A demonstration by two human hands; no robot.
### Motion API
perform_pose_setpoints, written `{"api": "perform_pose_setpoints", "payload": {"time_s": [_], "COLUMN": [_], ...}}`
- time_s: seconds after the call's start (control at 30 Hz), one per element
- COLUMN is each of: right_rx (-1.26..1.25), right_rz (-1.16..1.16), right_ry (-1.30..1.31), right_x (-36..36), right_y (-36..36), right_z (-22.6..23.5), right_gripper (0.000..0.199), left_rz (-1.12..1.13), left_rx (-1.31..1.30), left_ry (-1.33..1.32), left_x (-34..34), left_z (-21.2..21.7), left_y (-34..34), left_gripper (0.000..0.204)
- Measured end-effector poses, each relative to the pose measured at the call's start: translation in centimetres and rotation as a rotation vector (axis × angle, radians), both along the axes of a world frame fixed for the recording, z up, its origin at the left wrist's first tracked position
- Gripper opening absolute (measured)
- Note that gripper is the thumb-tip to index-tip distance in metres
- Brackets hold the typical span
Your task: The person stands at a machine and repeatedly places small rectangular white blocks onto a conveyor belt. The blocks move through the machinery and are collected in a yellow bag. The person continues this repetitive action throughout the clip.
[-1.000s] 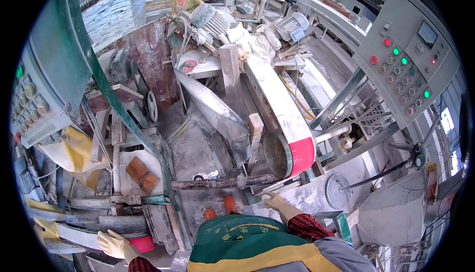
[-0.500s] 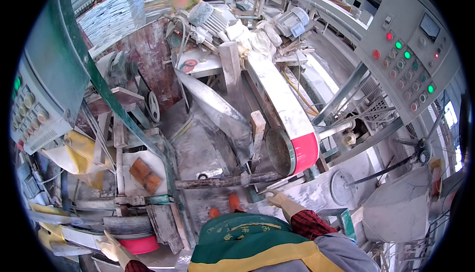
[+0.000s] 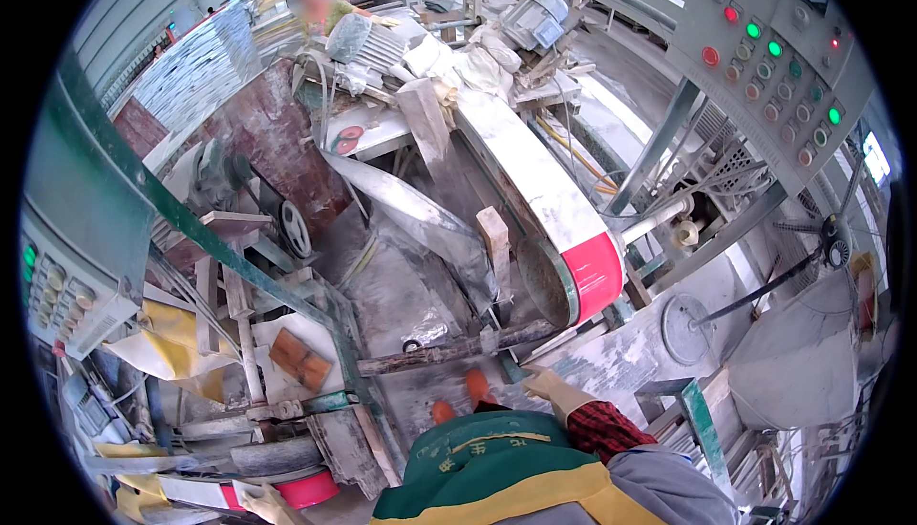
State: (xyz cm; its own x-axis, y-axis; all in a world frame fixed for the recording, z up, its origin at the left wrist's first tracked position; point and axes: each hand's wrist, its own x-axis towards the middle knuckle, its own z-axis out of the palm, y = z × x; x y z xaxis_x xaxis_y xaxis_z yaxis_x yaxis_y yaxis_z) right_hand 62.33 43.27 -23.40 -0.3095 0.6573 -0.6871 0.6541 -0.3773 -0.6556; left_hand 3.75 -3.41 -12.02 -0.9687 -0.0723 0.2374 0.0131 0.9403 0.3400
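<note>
My left hand (image 3: pixel 268 504), in a pale glove, is low at the left beside the rounded end of a white belt (image 3: pixel 194 492) with a red band (image 3: pixel 310 490). Its fingers look extended over the belt's edge; the picture's lower rim cuts off part of the hand. My right hand (image 3: pixel 549 388), also in a pale glove, hangs in front of me with its fingers loosely apart and nothing visible in it. Ahead of it lies the red end (image 3: pixel 596 277) of a long white belt (image 3: pixel 533 176), and a green metal bracket (image 3: pixel 513 368) is close to its fingertips.
Control panels stand at right (image 3: pixel 769 57) and left (image 3: pixel 86 248). A rough wooden beam (image 3: pixel 449 353) crosses before my orange boots (image 3: pixel 478 386). A fan (image 3: pixel 833 241) is at right. Beyond the machine, near a motor (image 3: pixel 368 42), is another person (image 3: pixel 339 14).
My view has turned slightly, shifting the near scene. My left hand has moved right and down along the belt, and a second red patch shows beside it. The other person's arm now reaches out.
</note>
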Motion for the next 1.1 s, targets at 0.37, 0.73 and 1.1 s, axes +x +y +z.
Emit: {"api": "perform_pose_setpoints", "payload": {"time_s": [0.37,0.73,1.1], "right_rx": [-0.366,0.104,0.666], "right_rz": [-0.351,-0.315,-1.088], "right_ry": [0.587,1.094,0.59], "right_x": [-8.6,-15.2,-1.7], "right_y": [2.3,1.9,15.9], "right_z": [6.0,22.9,16.2], "right_gripper": [0.05,0.058,0.074], "left_rz": [-0.605,-1.759,-0.953], "left_rx": [0.862,0.559,0.421], "left_ry": [-0.464,-0.334,-0.593], "left_x": [19.4,30.8,16.6], "left_z": [9.0,15.5,12.1], "left_y": [20.5,44.9,30.6], "left_gripper": [0.074,0.074,0.036]}}
